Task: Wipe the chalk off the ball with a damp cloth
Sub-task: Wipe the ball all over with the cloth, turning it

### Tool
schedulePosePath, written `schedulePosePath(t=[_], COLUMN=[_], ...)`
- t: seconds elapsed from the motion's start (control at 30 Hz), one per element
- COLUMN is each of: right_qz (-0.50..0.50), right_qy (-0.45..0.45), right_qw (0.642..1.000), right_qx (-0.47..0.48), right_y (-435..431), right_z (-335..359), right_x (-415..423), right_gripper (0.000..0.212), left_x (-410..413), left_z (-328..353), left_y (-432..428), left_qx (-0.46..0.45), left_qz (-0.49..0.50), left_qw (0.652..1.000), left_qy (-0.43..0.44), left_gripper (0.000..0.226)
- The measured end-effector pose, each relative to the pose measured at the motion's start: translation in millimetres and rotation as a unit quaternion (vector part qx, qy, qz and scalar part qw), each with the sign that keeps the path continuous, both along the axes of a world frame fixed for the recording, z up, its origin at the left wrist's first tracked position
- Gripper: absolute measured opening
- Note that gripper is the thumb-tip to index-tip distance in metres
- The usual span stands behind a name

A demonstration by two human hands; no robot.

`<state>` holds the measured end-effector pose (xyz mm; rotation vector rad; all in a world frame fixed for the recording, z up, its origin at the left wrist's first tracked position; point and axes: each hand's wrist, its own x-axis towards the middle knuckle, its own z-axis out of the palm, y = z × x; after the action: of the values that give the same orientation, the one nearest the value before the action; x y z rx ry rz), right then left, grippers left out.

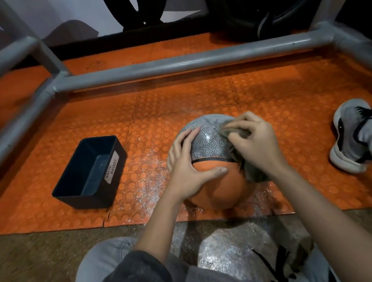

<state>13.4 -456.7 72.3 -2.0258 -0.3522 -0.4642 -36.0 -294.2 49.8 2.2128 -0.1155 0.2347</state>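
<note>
Basketball (217, 184): sits on the orange studded mat (174, 99) at mid-view, just ahead of the person's knees. A black waste basket (85, 198) lies at its 9 o'clock, a grey shoe (351, 132) at 3 o'clock and a pipe frame (181, 62) at 12 o'clock.
Chalk (206, 142): a white coat covers the panel at the ball's 12 o'clock. The near orange panel at 6 o'clock looks clean. Loose chalk dust (145, 184) speckles the mat at 8 o'clock.
Step in hand: wiping, seemingly part done, since one panel is bare and the far one is not.
Left hand (188, 164): fingers spread flat over the ball's 9 to 10 o'clock side, thumb stretched across the near panel just below the black seam. It steadies rather than grips.
Right hand (254, 140): fingers curled, pinching the bunched cloth (254, 172) against the ball at 2 o'clock. The cloth trails under the wrist toward 4 o'clock.
Cloth's dampness: cannot tell.
Next move: probably a firm drag of the cloth toward 11 o'clock over the chalked panel, with the ball braced against rolling. The left fingertips lie on that panel, so they would need to shift.
</note>
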Motion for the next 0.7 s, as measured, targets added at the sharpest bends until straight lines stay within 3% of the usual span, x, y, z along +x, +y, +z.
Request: schedulePosePath(t=[0.1, 0.2, 0.33, 0.47, 0.57, 0.7], right_qz=[-0.031, -0.027, 0.004, 0.100, 0.064, -0.010], right_qy=[0.074, 0.097, 0.018, -0.050, -0.058, 0.062], right_qw=[0.995, 0.994, 1.000, 0.982, 0.991, 0.996], right_qx=[0.057, 0.034, -0.024, -0.154, -0.100, 0.056], right_y=[-23.3, -32.5, -8.7, 15.5, 5.5, -20.9], right_z=[-7.1, -14.8, -6.1, 4.7, -1.1, -8.4], right_x=[14.4, 19.7, -0.6, -23.4, -9.8, 11.9], right_gripper=[0.022, 0.024, 0.032, 0.039, 0.035, 0.026], left_x=[1.6, 1.7, 0.9, 2.2, 2.7, 4.7], left_z=[0.2, 0.3, -1.6, -2.8, -0.8, -0.9], left_y=[-1.6, -2.3, -0.7, 4.6, 7.3, 6.1], left_qx=[0.009, 0.010, -0.003, -0.011, -0.004, 0.012], left_qz=[-0.014, -0.013, 0.005, -0.002, -0.015, -0.030], left_qw=[1.000, 1.000, 1.000, 1.000, 1.000, 0.999], left_qy=[0.003, 0.005, -0.003, 0.009, 0.009, 0.010], left_gripper=[0.089, 0.089, 0.090, 0.089, 0.092, 0.092])
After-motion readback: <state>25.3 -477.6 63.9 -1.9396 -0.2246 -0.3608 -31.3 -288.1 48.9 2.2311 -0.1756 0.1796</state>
